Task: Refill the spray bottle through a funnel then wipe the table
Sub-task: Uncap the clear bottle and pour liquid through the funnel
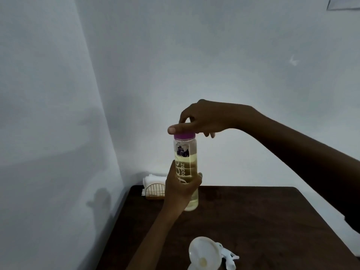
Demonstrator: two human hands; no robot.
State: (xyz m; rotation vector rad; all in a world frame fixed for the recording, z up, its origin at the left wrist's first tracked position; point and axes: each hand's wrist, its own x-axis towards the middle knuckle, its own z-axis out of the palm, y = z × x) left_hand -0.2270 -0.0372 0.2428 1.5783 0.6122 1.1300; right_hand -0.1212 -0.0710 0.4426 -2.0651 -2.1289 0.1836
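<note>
I hold a clear bottle of pale yellow liquid upright above the dark table. My left hand grips its lower body. My right hand is on top, thumb and fingers curled round the purple cap. At the near edge a white funnel stands in the mouth of a container that is mostly out of frame. A white spray trigger head lies on the table just right of the funnel.
A gold wire holder with white cloths sits at the table's far left corner against the wall. White walls close in at the back and left. The table's right half is bare wood.
</note>
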